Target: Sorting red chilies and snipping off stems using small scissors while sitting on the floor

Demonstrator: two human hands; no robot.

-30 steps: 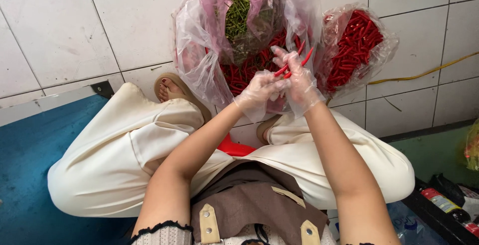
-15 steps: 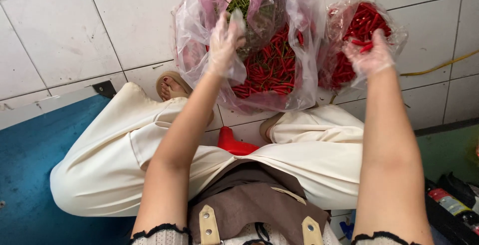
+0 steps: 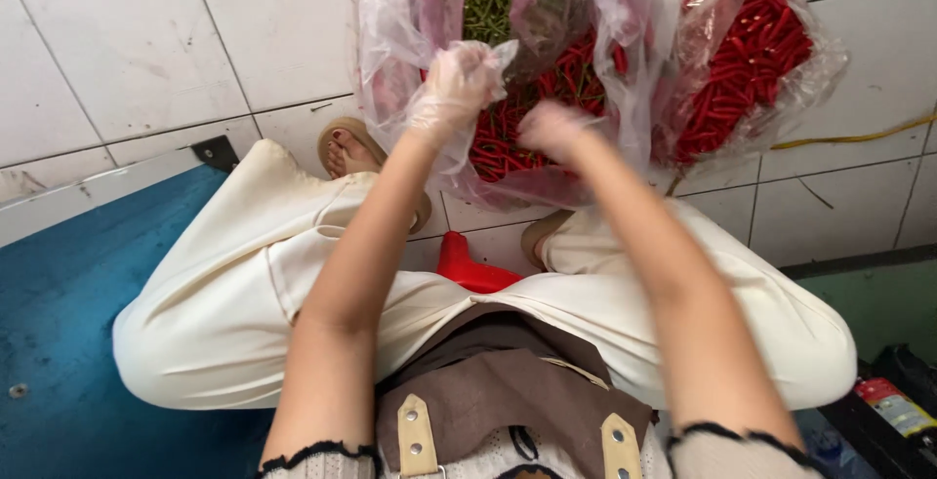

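The person sits over a white tiled floor (image 3: 127,59) with a blue mat (image 3: 68,342) at its near left edge. Just beyond the knees, the gloved left hand (image 3: 451,89) pinches the rim of a large clear plastic bag (image 3: 390,40) of red chillies (image 3: 508,138), while the right hand (image 3: 551,130), blurred, reaches inside, its grip impossible to tell. A smaller chilli bag (image 3: 752,59) lies farther right.

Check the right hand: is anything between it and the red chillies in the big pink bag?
Nothing visible blocks it. The right hand is already inside the open mouth of the big pink plastic bag, just over the red chillies. The left hand grips the bag's rim, holding the film aside. The hand is motion-blurred, so actual contact is unclear.
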